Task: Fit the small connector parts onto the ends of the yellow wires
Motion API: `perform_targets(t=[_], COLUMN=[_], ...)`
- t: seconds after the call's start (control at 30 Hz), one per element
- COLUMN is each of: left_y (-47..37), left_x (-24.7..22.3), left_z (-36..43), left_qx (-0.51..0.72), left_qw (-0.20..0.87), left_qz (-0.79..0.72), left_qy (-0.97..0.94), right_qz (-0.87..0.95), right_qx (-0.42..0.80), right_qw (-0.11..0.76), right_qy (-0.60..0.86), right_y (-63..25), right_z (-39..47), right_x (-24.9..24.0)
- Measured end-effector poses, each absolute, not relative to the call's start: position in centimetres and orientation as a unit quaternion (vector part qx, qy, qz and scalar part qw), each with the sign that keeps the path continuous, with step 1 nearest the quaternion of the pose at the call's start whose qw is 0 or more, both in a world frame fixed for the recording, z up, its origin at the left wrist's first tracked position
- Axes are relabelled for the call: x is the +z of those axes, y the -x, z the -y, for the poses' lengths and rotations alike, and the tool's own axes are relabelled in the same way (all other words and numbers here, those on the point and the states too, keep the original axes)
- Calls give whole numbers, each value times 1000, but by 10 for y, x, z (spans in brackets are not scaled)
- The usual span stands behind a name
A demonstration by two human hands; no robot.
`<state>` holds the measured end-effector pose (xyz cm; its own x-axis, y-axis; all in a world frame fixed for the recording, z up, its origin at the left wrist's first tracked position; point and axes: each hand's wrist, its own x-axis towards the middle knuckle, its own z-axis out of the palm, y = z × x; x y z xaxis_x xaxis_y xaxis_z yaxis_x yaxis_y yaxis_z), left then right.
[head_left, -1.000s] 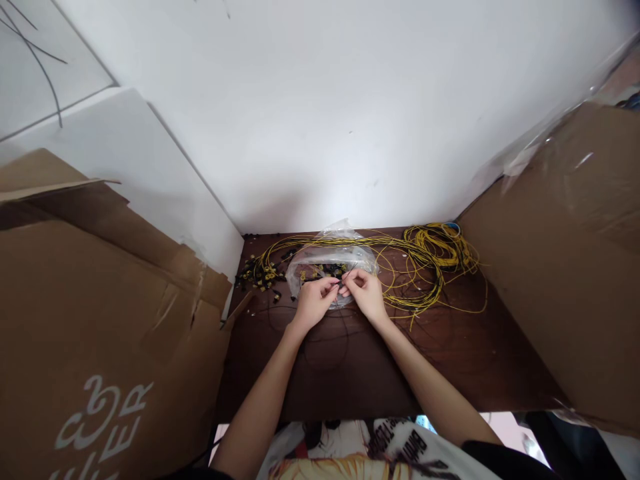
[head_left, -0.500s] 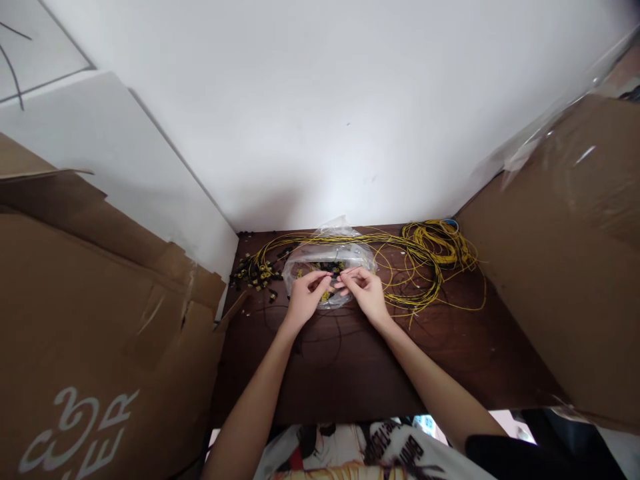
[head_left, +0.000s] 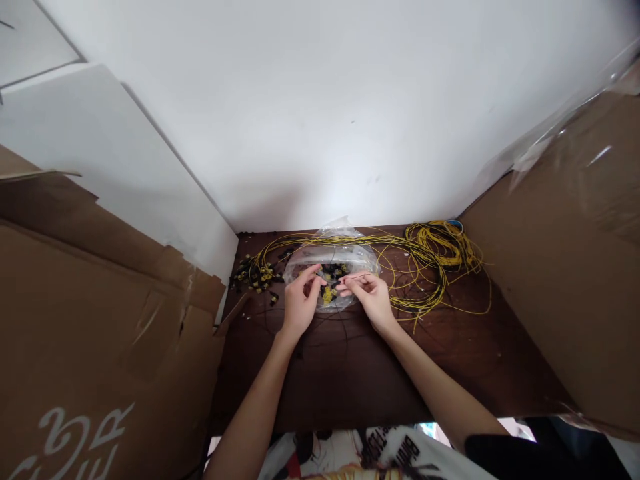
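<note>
A clear plastic bag (head_left: pixel 345 252) lies open on the dark brown table, with small black and yellow parts (head_left: pixel 329 293) inside. Over the bag's left side is my left hand (head_left: pixel 301 301), thumb and forefinger apart with nothing between them. My right hand (head_left: pixel 371 297), at the bag's right side, pinches a thin dark wire (head_left: pixel 356 277); its far end is too small to make out. Yellow and black wires (head_left: pixel 425 257) run behind the bag, from several small connectors (head_left: pixel 257 273) on the left to a coil (head_left: pixel 443 245) on the right.
A cardboard box (head_left: pixel 115 320) stands at the left edge of the table (head_left: pixel 350 387), and another cardboard panel (head_left: pixel 565 267) with clear tape at the right. A white wall (head_left: pixel 320 120) rises behind.
My left hand has opened its pinch and moved slightly left, away from my right hand. The yellow parts in the bag show more now. The whole view has shifted a little.
</note>
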<state>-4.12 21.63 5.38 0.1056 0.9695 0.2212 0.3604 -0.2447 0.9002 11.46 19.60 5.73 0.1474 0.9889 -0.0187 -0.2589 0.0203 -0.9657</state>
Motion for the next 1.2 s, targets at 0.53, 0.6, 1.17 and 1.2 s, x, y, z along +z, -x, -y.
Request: perform_targets(t=[0.53,0.6,1.17,1.2], left_y=[41,40,32,32], left_x=[61,61,59,58], left_z=[-213,-213,-207,-206], left_qx=[459,458,447,441], left_qw=[270,267,241,239], left_qz=[-469,-465,-400,-395], left_qy=[-705,-709,-763,-770], right_qz=[388,385,410,410], right_qx=[500,502,509,509], right_qw=[623,624,615,616], right_qy=[460,459,441,440], right_y=[-119,-119,-112,-112], right_z=[-194,-194,-188,-188], right_x=[51,51,50,50])
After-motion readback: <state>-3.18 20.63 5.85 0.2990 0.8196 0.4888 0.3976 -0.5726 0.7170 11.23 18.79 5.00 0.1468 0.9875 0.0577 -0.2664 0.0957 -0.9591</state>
